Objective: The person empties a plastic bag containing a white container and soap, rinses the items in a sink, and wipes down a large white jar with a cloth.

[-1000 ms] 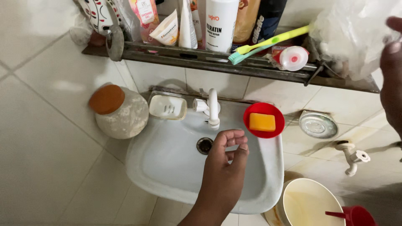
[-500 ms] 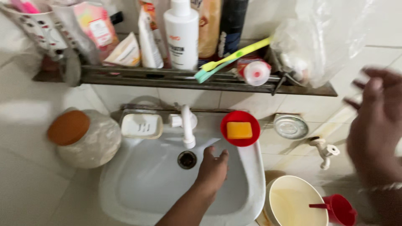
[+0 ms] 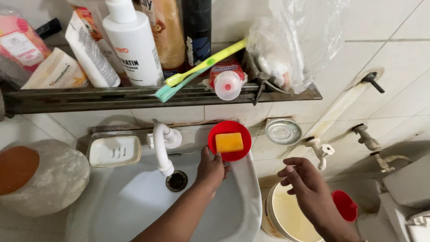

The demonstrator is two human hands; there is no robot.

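Note:
A round red soap dish [image 3: 225,127] holding an orange soap bar [image 3: 229,142] sits on the back right rim of the white sink [image 3: 134,201]. My left hand [image 3: 210,169] reaches across the basin, thumb and fingertips closed on the dish's near rim. My right hand [image 3: 309,188] hovers open, fingers spread, above a cream bucket [image 3: 280,217] beside the sink and holds nothing. A red mug [image 3: 346,205] rests in the bucket just right of that hand.
A white tap [image 3: 162,150] arches over the drain [image 3: 177,180], with a white soap tray [image 3: 114,151] left of it. A jar with an orange lid [image 3: 49,179] stands far left. The metal shelf [image 3: 112,96] above carries bottles, tubes, toothbrushes [image 3: 201,67] and a plastic bag [image 3: 291,40]. Wall taps [image 3: 320,150] stick out at right.
My left hand moved from over the basin up to the red soap dish and took its rim. My right hand dropped from the shelf's height to above the bucket. The view shifted right.

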